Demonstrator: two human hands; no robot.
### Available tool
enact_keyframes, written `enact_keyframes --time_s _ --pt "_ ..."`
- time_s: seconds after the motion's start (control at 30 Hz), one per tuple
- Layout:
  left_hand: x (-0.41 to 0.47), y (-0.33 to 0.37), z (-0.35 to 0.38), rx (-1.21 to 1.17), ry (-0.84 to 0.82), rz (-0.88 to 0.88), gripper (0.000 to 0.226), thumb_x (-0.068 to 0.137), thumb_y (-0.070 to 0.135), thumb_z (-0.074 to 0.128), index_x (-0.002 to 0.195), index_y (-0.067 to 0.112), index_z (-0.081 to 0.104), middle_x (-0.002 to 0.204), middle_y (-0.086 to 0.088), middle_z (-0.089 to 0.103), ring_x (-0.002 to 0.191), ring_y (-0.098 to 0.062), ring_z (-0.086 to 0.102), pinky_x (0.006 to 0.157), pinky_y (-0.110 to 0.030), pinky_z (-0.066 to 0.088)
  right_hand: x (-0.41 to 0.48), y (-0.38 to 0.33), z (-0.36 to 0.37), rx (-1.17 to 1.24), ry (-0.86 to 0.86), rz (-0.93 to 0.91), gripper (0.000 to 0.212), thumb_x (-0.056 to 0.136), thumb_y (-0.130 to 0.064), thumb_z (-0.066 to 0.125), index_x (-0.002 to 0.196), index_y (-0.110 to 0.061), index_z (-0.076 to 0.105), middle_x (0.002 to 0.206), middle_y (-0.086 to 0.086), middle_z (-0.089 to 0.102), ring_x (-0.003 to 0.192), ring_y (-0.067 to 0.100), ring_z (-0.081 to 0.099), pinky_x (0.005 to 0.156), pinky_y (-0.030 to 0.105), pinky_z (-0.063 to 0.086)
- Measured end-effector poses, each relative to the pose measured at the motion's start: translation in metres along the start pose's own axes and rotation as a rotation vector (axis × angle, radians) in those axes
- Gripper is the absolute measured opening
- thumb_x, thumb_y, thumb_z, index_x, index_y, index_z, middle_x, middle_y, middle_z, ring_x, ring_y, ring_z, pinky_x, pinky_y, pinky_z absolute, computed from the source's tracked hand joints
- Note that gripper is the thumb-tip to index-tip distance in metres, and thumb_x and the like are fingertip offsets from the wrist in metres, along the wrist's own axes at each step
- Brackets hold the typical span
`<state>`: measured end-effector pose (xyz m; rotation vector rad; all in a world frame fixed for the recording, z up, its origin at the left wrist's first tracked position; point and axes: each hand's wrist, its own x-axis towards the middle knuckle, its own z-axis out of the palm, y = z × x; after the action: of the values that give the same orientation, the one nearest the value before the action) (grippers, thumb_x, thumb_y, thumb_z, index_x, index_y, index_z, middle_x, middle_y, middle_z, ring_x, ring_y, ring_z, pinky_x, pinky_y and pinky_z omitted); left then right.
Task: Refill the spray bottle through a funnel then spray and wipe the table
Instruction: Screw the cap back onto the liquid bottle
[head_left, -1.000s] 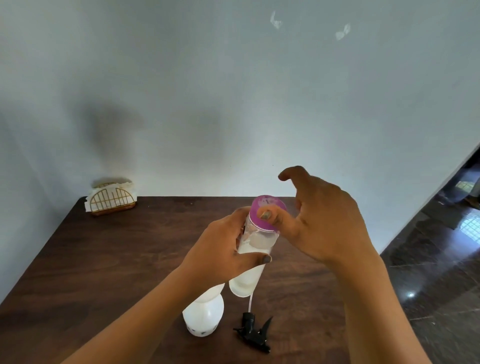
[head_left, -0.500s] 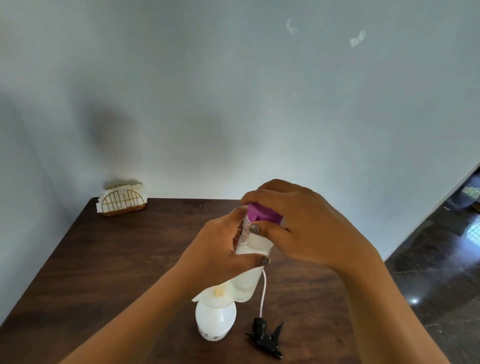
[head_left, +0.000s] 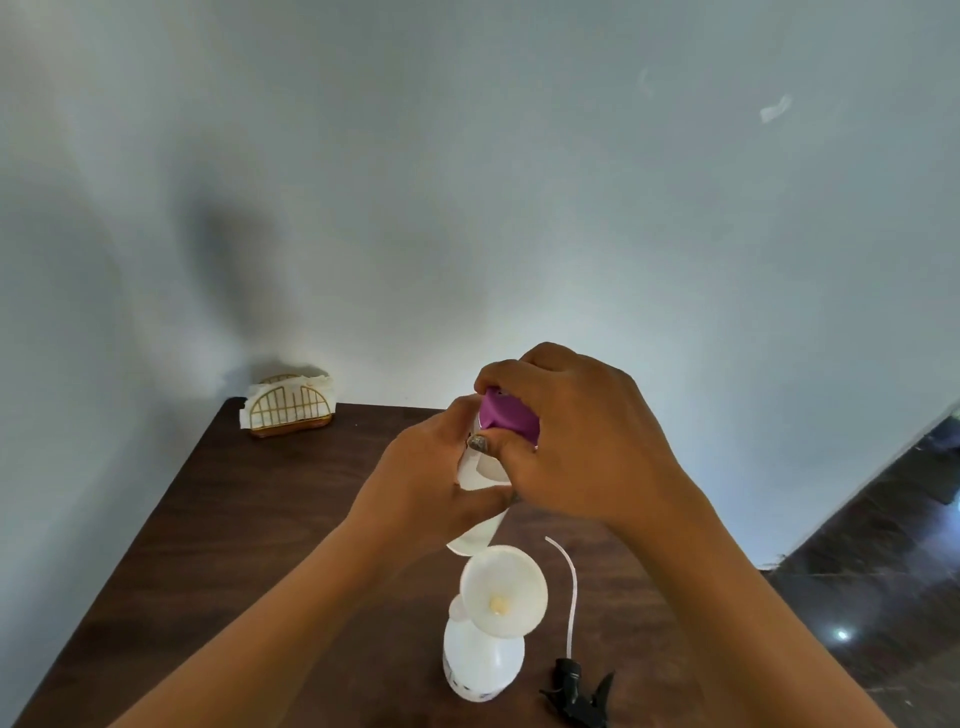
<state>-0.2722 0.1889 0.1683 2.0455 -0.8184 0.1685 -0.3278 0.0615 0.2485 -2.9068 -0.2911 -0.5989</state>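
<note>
Funnel (head_left: 504, 590), white and round, is sitting in the neck of the white spray bottle (head_left: 480, 665), which I am seeing standing upright near the front of the dark wooden table (head_left: 234, 519). Just beside it on the right, the black trigger head (head_left: 579, 691) is lying with its thin tube curving away. Above them the left hand (head_left: 431, 483) is gripping a pale refill bottle (head_left: 480, 470) around its body, while the right hand (head_left: 576, 447) is curling its fingers over the purple cap (head_left: 506, 421).
</note>
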Motion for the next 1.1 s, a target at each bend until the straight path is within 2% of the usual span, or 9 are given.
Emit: enact_keyframes --time_s 0.1,0.3,0.47,0.57,0.63,0.8,0.9,1.0,1.1 --pt "0.01 -0.02 -0.015 0.012 -0.053 -0.044 0.063 0.067 0.039 0.078 0.118 0.027 0.043 0.1 0.013 0.06 0.092 -0.011 0.06 0.08 -0.023 0.049 0.02 -0.006 0.011 0.031 -0.042 -0.022 0.042 0.079 -0.044 0.061 0.117 -0.027 0.059 0.106 -0.001 0.063 0.09 0.02 0.059 0.075 0.027 0.048" --pt "0.039 -0.079 -0.034 -0.051 -0.066 -0.172 0.063 0.062 0.031 0.083 0.107 0.032 0.038 0.093 0.021 0.056 0.086 -0.004 0.059 0.077 -0.019 0.05 0.077 -0.013 0.057 0.079 -0.126 -0.029 0.047 0.083 -0.038 0.063 0.128 -0.025 0.051 0.121 0.001 0.058 0.101 0.021 0.058 0.083 0.028 0.048" --pt "0.068 -0.144 -0.038 -0.189 -0.037 -0.293 0.055 0.058 0.027 0.086 0.093 0.034 0.044 0.1 0.007 0.066 0.095 -0.012 0.065 0.088 -0.037 0.054 0.132 -0.004 0.106 0.13 -0.192 -0.046 0.053 0.081 -0.036 0.065 0.13 -0.025 0.048 0.119 0.004 0.058 0.101 0.023 0.058 0.087 0.032 0.048" --pt "0.087 -0.184 -0.032 -0.239 0.003 -0.35 0.055 0.053 0.03 0.084 0.094 0.035 0.048 0.101 0.006 0.066 0.095 -0.012 0.065 0.089 -0.04 0.054 0.164 0.008 0.145 0.134 -0.231 -0.061 0.052 0.084 -0.035 0.063 0.131 -0.023 0.046 0.122 0.005 0.057 0.104 0.024 0.058 0.087 0.031 0.047" --pt "0.101 -0.213 -0.028 -0.237 0.034 -0.382 0.057 0.053 0.028 0.086 0.098 0.033 0.052 0.103 0.004 0.063 0.098 -0.013 0.064 0.089 -0.037 0.053 0.185 0.015 0.173 0.131 -0.254 -0.06 0.052 0.085 -0.034 0.062 0.133 -0.023 0.044 0.125 0.004 0.055 0.106 0.024 0.057 0.088 0.03 0.046" --pt "0.131 -0.274 -0.018 -0.147 0.088 -0.442 0.066 0.06 0.018 0.085 0.118 0.019 0.053 0.105 0.006 0.061 0.1 -0.011 0.058 0.083 -0.018 0.046 0.229 0.028 0.234 0.155 -0.298 -0.032 0.051 0.085 -0.031 0.062 0.132 -0.022 0.043 0.126 0.006 0.053 0.107 0.025 0.055 0.087 0.031 0.046" --pt "0.143 -0.298 -0.014 -0.166 0.126 -0.492 0.066 0.062 0.015 0.084 0.116 0.019 0.047 0.113 0.004 0.06 0.106 -0.014 0.058 0.086 -0.019 0.044 0.247 0.034 0.258 0.144 -0.292 -0.016 0.047 0.086 -0.03 0.062 0.129 -0.019 0.045 0.122 0.008 0.053 0.104 0.026 0.054 0.084 0.032 0.047" --pt "0.158 -0.325 -0.011 -0.171 0.127 -0.517 0.056 0.064 0.011 0.082 0.106 0.022 0.045 0.108 0.004 0.061 0.108 -0.015 0.058 0.084 -0.016 0.043 0.263 0.038 0.283 0.142 -0.269 -0.012 0.042 0.087 -0.03 0.06 0.125 -0.016 0.047 0.117 0.01 0.055 0.099 0.026 0.055 0.082 0.033 0.048" --pt "0.172 -0.342 -0.008 -0.159 0.123 -0.521 0.058 0.066 0.011 0.081 0.113 0.02 0.047 0.114 0.003 0.06 0.112 -0.015 0.056 0.087 -0.021 0.045 0.276 0.043 0.3 0.114 -0.239 -0.015 0.039 0.089 -0.027 0.058 0.125 -0.016 0.046 0.115 0.01 0.056 0.098 0.027 0.055 0.08 0.034 0.048"
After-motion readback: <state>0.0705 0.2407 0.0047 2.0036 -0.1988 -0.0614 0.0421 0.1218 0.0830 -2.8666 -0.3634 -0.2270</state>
